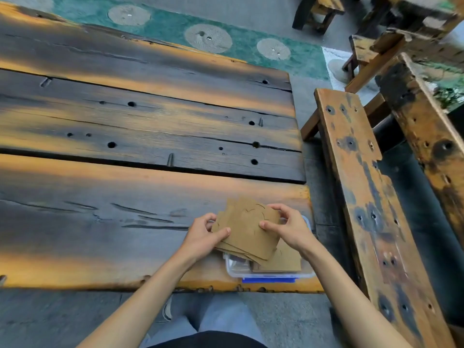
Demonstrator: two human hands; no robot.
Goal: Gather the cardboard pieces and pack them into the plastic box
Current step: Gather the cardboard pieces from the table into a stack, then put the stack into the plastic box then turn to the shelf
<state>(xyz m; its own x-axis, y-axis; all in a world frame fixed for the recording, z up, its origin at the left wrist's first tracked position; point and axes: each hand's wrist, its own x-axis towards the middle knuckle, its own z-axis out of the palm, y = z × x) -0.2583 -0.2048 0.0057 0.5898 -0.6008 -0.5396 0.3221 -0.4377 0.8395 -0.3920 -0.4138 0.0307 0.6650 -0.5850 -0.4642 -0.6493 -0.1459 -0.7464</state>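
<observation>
Both hands hold one stack of brown cardboard pieces (247, 229) just above the clear plastic box (270, 271), which sits at the near right corner of the dark plank worktop (125, 222). The left hand (203, 234) pinches the stack's left edge, thumb on top and fingers curled under. The right hand (291, 227) clamps the right side, thumb pressed on the top sheet and fingers wrapped over the far edge. Each grip is closed on the cardboard. The sheets are fanned rather than squared, their near corners drooping toward the box. One flat piece (283, 261) already lies inside it, and a blue strip (270, 280) shows along the box's near rim.

The gathering looks finished, since no loose cardboard shows elsewhere on the worktop, so the step in hand is packing. The next move probably calls for squaring the fanned edges, turning the stack to match the box's opening, then lowering it flat so no corner catches on the rim.
</observation>
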